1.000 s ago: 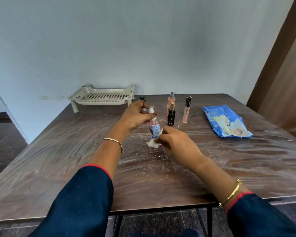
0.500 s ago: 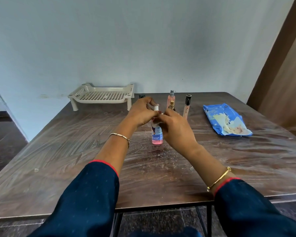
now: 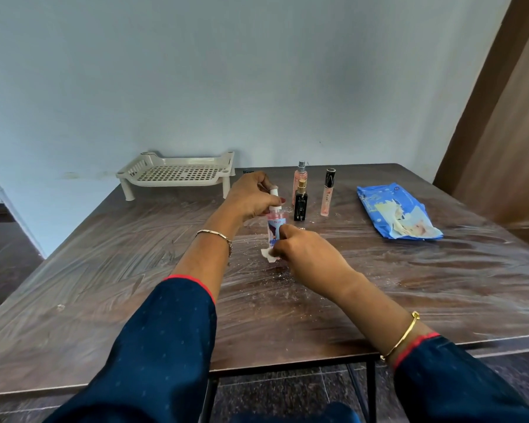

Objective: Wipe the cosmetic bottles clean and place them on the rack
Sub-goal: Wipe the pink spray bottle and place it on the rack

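My left hand (image 3: 252,199) grips the white cap end of a small pink bottle with a blue label (image 3: 275,228), held upright over the table. My right hand (image 3: 303,253) pinches a white wipe (image 3: 268,254) against the bottle's lower part, hiding its base. Behind stand a black bottle with a gold cap (image 3: 300,203), a pink spray bottle (image 3: 300,178) and a slim peach tube with a black cap (image 3: 327,193). The cream plastic rack (image 3: 177,173) sits at the back left with nothing on it.
A blue pack of wet wipes (image 3: 394,212) lies on the right of the brown table (image 3: 104,270). White crumbs are scattered around the bottle. A small dark object (image 3: 248,171) sits behind my left hand. The wall is close behind, and a wooden door stands on the right.
My right hand has slid the wipe from the bottle's cap down to its lower part. My left hand still holds the cap end.
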`<state>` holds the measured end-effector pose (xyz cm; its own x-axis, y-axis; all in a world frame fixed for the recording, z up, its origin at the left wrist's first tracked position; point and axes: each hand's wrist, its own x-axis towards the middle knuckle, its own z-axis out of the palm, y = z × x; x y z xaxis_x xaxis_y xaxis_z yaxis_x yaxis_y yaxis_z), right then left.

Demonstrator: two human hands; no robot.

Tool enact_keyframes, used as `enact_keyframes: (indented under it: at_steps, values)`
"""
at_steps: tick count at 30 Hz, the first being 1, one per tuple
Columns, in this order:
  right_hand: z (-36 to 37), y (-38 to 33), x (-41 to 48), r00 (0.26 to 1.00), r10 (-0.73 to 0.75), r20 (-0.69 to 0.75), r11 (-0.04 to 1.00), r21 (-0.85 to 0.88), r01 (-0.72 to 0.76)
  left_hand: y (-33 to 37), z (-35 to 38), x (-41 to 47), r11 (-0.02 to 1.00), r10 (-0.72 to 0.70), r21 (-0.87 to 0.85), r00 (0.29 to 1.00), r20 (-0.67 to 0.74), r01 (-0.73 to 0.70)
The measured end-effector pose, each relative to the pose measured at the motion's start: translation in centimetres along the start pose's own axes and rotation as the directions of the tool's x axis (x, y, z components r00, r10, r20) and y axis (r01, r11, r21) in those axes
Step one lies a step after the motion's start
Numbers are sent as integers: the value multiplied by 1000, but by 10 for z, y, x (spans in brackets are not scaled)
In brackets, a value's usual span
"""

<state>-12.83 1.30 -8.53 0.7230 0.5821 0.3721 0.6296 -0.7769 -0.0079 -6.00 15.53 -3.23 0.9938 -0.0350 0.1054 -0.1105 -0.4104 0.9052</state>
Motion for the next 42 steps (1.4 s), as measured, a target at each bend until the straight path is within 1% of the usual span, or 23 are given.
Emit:
enact_keyframes:
  at_steps: [2, 4, 7, 12, 15, 19, 21, 26, 29, 32, 37, 40, 42]
  values:
    - [-3, 4, 1, 999, -9, -31, 1000, -3, 9, 0, -2, -2, 1000, 2, 11, 1000, -13, -2]
    - [-7, 10, 7, 994, -12, -106, 1000, 1, 12, 0, -2, -4, 999, 18, 30, 999, -30, -17]
    - [-13, 16, 22, 975, 12, -220, 1000, 4, -11, 0, 0, -5, 992, 79, 104, 996, -49, -74]
    - [-11, 12, 21, 962, 17, -271, 998, -60, -34, 2, 5, -8, 970, 145, 206, 987, -69, -128]
    - [-11, 11, 11, 968, 4, -252, 993, -111, -33, 5, 9, -9, 946, 175, 288, 982, -76, -147]
    - [-2, 10, -5, 993, -38, -109, 985, -172, 19, 7, 15, -7, 915, 201, 368, 977, -65, -164]
    - [-1, 11, -9, 998, -43, -47, 986, -165, 35, 8, 16, -5, 900, 210, 400, 976, -57, -171]
    - [-2, 10, -8, 995, -76, 71, 970, -226, 91, 8, 18, -2, 859, 242, 480, 968, -74, -178]
    - [-9, 10, -10, 982, -143, 120, 946, -274, 171, 9, 19, 0, 845, 245, 505, 967, -74, -175]
    - [-17, 20, -2, 979, -186, 82, 922, -330, 203, 12, 22, 0, 830, 238, 532, 969, -64, -169]
    - [-21, 30, 10, 983, -170, -71, 920, -370, 132, 14, 21, 1, 807, 232, 567, 971, -47, -166]
    - [-18, 27, 4, 986, -154, -66, 921, -370, 119, 16, 24, 3, 815, 232, 552, 972, -32, -177]
    - [-18, 26, -1, 984, -175, -29, 909, -388, 150, 17, 28, 2, 814, 252, 544, 968, -20, -201]
